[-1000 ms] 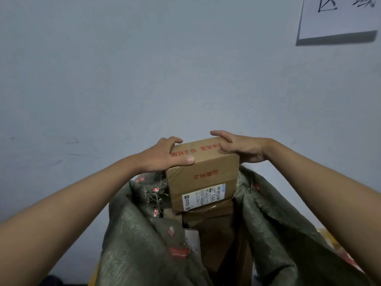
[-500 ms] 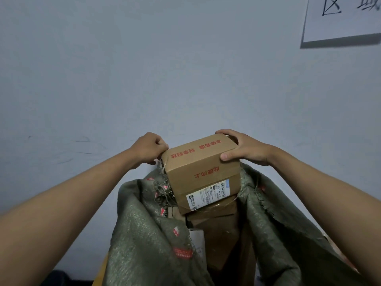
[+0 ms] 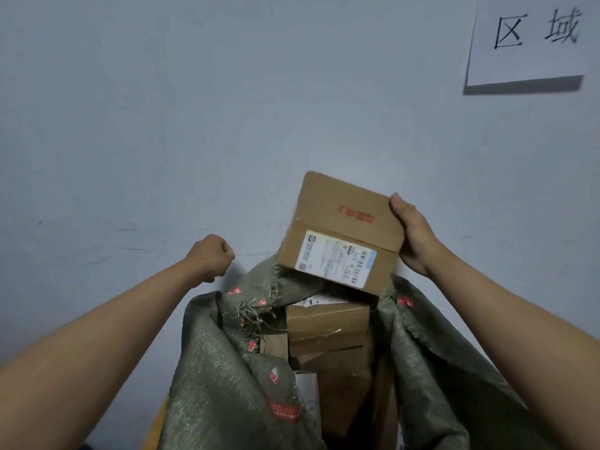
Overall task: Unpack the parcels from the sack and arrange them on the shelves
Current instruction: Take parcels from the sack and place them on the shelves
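Your right hand (image 3: 414, 237) grips the box (image 3: 344, 232) by its right end, thumb on the top face, fingers wrapped behind and out of sight. Half a second ago both hands flanked it at the sack mouth; now only the right holds it. The box has come up and rightward, clear above the sack (image 3: 227, 352) rim, tilted with its left end high. Red print faces you on top, and the white label (image 3: 336, 256) is on the near side.

Your left hand (image 3: 212, 256) is closed in a fist, off the box, just beside the sack's frayed back edge. Whether it pinches the fabric, cannot tell.

More boxes (image 3: 328, 326) remain stacked inside the open sack, the top one taped and newly exposed. Grey wall (image 3: 162, 108) behind. The sign (image 3: 532, 37) at upper right shows more of its characters than before.
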